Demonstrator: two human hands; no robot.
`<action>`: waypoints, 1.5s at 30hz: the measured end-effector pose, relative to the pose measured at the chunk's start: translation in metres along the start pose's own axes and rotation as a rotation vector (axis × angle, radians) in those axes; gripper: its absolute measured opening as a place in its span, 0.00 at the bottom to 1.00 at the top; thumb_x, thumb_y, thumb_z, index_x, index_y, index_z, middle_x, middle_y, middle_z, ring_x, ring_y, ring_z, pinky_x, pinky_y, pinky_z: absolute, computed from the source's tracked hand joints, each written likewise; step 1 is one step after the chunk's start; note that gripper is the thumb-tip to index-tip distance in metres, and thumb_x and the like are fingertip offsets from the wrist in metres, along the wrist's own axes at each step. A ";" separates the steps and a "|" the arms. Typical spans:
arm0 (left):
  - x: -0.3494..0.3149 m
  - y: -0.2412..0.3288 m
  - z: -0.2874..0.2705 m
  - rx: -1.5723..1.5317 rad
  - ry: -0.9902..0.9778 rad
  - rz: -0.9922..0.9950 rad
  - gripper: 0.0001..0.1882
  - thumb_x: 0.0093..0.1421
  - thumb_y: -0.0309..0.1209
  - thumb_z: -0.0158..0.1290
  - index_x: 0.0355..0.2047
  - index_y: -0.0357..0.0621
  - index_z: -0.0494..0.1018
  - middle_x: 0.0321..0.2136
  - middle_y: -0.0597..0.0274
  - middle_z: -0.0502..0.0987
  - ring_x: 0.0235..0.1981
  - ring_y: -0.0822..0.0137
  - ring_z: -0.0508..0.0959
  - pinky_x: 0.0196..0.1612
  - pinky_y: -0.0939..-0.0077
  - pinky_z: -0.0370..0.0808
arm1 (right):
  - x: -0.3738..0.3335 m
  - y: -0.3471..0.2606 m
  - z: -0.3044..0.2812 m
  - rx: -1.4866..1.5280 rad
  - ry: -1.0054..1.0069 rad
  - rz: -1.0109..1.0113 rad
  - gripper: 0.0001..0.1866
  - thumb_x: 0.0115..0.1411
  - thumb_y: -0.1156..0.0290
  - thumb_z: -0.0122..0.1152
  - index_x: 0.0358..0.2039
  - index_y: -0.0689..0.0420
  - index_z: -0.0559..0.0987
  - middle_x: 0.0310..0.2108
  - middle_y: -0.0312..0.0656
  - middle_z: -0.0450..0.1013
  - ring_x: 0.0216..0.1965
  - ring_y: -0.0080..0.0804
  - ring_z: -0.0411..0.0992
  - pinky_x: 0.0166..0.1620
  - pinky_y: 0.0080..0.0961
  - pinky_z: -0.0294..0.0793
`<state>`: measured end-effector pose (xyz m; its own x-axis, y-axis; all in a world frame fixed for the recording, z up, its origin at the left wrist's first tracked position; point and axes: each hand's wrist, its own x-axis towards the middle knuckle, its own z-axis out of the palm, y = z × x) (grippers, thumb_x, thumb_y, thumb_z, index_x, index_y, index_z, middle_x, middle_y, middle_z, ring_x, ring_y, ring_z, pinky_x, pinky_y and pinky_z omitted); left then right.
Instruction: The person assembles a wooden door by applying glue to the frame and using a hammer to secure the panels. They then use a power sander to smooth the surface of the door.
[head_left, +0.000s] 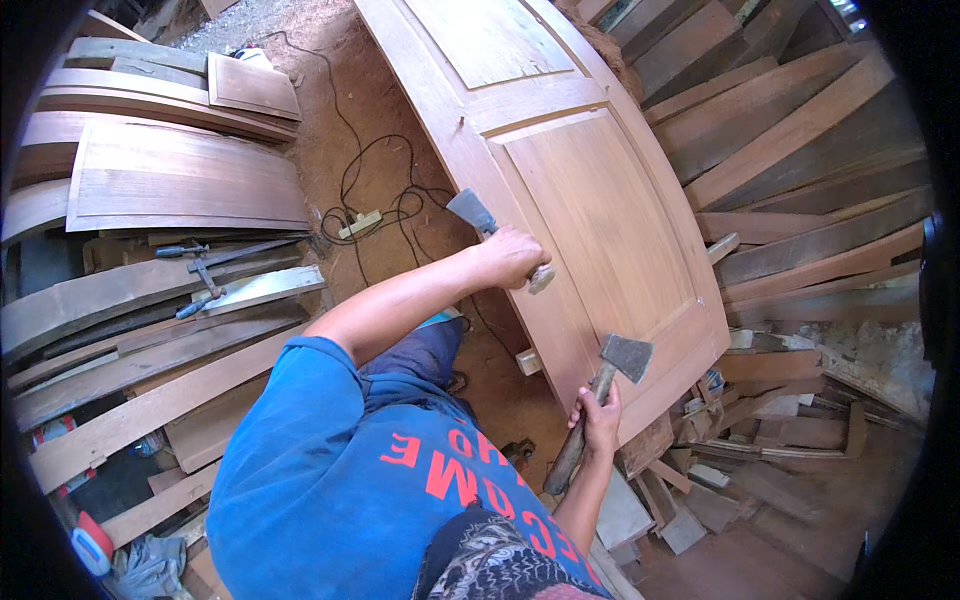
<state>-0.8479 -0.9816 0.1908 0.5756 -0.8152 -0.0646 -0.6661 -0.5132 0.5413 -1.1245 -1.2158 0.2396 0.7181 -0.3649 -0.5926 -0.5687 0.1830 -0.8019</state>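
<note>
My left hand is closed around a wide-bladed chisel. Its flat grey blade points away to the left, and the butt of its handle shows below my fist. In my right hand is a hatchet, gripped on its wooden handle with the dark steel head up. Both hands are over or beside the near part of a wooden panel door, which lies flat on supports. A small peg stands up from the door's left stile.
Boards and panels are stacked at left, with a bar clamp on them. A black cord and power strip lie on the dusty floor. Planks lean along the right; offcuts lie nearer.
</note>
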 end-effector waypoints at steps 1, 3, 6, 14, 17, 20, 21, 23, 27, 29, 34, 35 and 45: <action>0.012 -0.006 -0.004 -0.007 -0.021 -0.010 0.13 0.45 0.25 0.61 0.34 0.45 0.78 0.30 0.49 0.82 0.39 0.44 0.83 0.39 0.47 0.79 | -0.003 0.003 0.007 -0.001 0.012 0.027 0.13 0.65 0.76 0.62 0.47 0.54 0.68 0.21 0.36 0.68 0.16 0.25 0.67 0.17 0.24 0.69; 0.023 -0.033 -0.011 0.000 -0.005 -0.027 0.11 0.47 0.24 0.59 0.34 0.44 0.79 0.30 0.47 0.82 0.38 0.43 0.84 0.39 0.47 0.80 | -0.004 -0.001 0.030 -0.017 0.021 0.065 0.13 0.65 0.75 0.62 0.45 0.54 0.68 0.21 0.36 0.68 0.15 0.25 0.68 0.17 0.24 0.69; 0.041 -0.073 -0.033 0.001 0.011 0.009 0.10 0.47 0.25 0.59 0.33 0.44 0.78 0.29 0.48 0.82 0.37 0.43 0.84 0.39 0.46 0.79 | 0.015 -0.010 0.062 -0.014 0.061 0.073 0.12 0.65 0.74 0.62 0.45 0.54 0.69 0.21 0.36 0.67 0.15 0.24 0.67 0.16 0.23 0.69; 0.071 -0.140 -0.062 -0.079 -0.075 0.004 0.11 0.46 0.25 0.59 0.33 0.46 0.79 0.28 0.48 0.82 0.37 0.43 0.84 0.40 0.47 0.80 | 0.066 -0.055 0.147 0.174 0.159 0.135 0.11 0.65 0.72 0.62 0.43 0.53 0.69 0.21 0.35 0.67 0.16 0.22 0.66 0.16 0.22 0.68; 0.081 -0.145 -0.072 -0.115 -0.125 0.003 0.12 0.46 0.25 0.59 0.34 0.46 0.80 0.29 0.47 0.83 0.38 0.43 0.84 0.41 0.47 0.80 | 0.082 -0.062 0.164 0.228 0.144 0.088 0.13 0.65 0.72 0.63 0.45 0.54 0.69 0.22 0.36 0.68 0.15 0.23 0.67 0.16 0.24 0.68; 0.086 -0.147 -0.074 -0.147 -0.138 0.006 0.13 0.46 0.25 0.59 0.34 0.46 0.80 0.30 0.46 0.83 0.39 0.42 0.84 0.41 0.46 0.80 | 0.092 -0.073 0.177 0.213 0.171 0.071 0.13 0.65 0.72 0.64 0.45 0.54 0.68 0.22 0.36 0.67 0.15 0.23 0.67 0.16 0.23 0.68; 0.087 -0.149 -0.068 -0.149 -0.138 0.018 0.13 0.46 0.24 0.59 0.35 0.46 0.80 0.30 0.46 0.83 0.39 0.42 0.84 0.41 0.46 0.79 | 0.095 -0.076 0.179 0.219 0.189 0.065 0.13 0.65 0.72 0.64 0.45 0.54 0.68 0.22 0.36 0.67 0.15 0.23 0.67 0.16 0.23 0.68; 0.091 -0.149 -0.068 -0.160 -0.149 0.040 0.13 0.46 0.25 0.58 0.35 0.47 0.80 0.29 0.46 0.83 0.38 0.41 0.84 0.40 0.46 0.79 | 0.099 -0.080 0.180 0.233 0.230 0.050 0.13 0.65 0.73 0.63 0.45 0.54 0.68 0.22 0.35 0.67 0.15 0.23 0.66 0.16 0.23 0.68; 0.097 -0.154 -0.078 -0.188 -0.155 0.029 0.11 0.47 0.25 0.57 0.33 0.47 0.79 0.28 0.45 0.82 0.37 0.41 0.84 0.39 0.46 0.79 | 0.101 -0.100 0.181 0.262 0.293 -0.014 0.11 0.67 0.73 0.62 0.45 0.54 0.69 0.22 0.35 0.67 0.15 0.23 0.67 0.16 0.23 0.68; 0.099 -0.159 -0.079 -0.205 -0.150 0.045 0.11 0.47 0.25 0.57 0.33 0.46 0.79 0.27 0.45 0.82 0.36 0.41 0.84 0.39 0.45 0.79 | 0.100 -0.112 0.182 0.275 0.357 -0.079 0.10 0.68 0.73 0.61 0.44 0.54 0.68 0.22 0.35 0.67 0.15 0.23 0.67 0.16 0.23 0.68; 0.102 -0.162 -0.072 -0.191 -0.143 0.041 0.10 0.47 0.26 0.58 0.32 0.45 0.79 0.27 0.44 0.82 0.35 0.40 0.83 0.38 0.45 0.79 | 0.119 -0.138 0.193 0.331 0.685 -0.225 0.11 0.68 0.71 0.61 0.43 0.53 0.66 0.22 0.35 0.66 0.15 0.22 0.66 0.16 0.23 0.68; 0.103 -0.162 -0.070 -0.185 -0.156 0.048 0.10 0.47 0.26 0.58 0.32 0.45 0.79 0.27 0.44 0.82 0.35 0.40 0.83 0.38 0.46 0.79 | 0.138 -0.129 0.202 0.240 0.844 -0.174 0.12 0.68 0.71 0.61 0.44 0.52 0.65 0.22 0.35 0.67 0.16 0.23 0.67 0.16 0.24 0.68; 0.094 -0.199 -0.104 -0.078 -0.198 0.064 0.10 0.48 0.25 0.60 0.34 0.45 0.78 0.30 0.47 0.82 0.38 0.42 0.83 0.41 0.44 0.77 | 0.183 -0.102 0.250 -0.035 0.188 0.123 0.16 0.66 0.72 0.63 0.48 0.55 0.67 0.19 0.33 0.67 0.14 0.22 0.68 0.15 0.23 0.70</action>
<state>-0.6117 -0.9282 0.1643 0.4234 -0.8864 -0.1873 -0.6554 -0.4424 0.6121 -0.8348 -1.0735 0.1936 0.5572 -0.5058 -0.6586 -0.6635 0.2057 -0.7193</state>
